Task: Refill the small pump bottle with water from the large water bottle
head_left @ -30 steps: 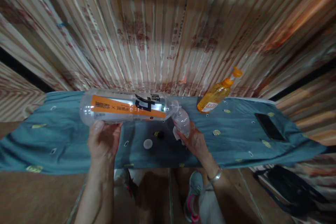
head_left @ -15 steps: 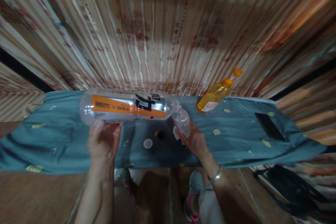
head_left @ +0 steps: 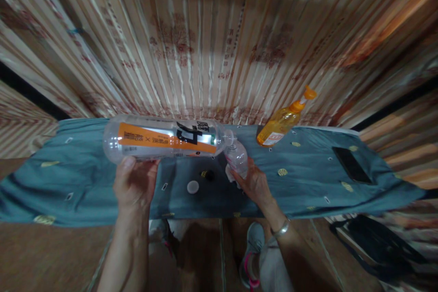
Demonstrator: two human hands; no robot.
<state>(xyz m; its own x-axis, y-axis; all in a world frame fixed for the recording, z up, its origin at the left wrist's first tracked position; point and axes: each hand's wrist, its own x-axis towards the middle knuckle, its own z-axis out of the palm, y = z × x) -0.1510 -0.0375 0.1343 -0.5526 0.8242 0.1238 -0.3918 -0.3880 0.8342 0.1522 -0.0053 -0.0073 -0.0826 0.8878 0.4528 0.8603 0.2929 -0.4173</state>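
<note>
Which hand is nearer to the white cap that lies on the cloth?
Left. The left hand holds the big bottle just left of the white cap; the right hand, holding the small bottle, is farther right.

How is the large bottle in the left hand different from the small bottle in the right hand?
The large bottle lies sideways in the air, held by the left hand; the small bottle stands nearly upright in the right hand. The large one has an orange label; the small one shows none. Both are clear plastic, and the large bottle's mouth meets the small one's top.

Large orange-labelled clear bottle (head_left: 164, 139) lies sideways, mouth meeting small upright clear bottle (head_left: 237, 159).
</note>
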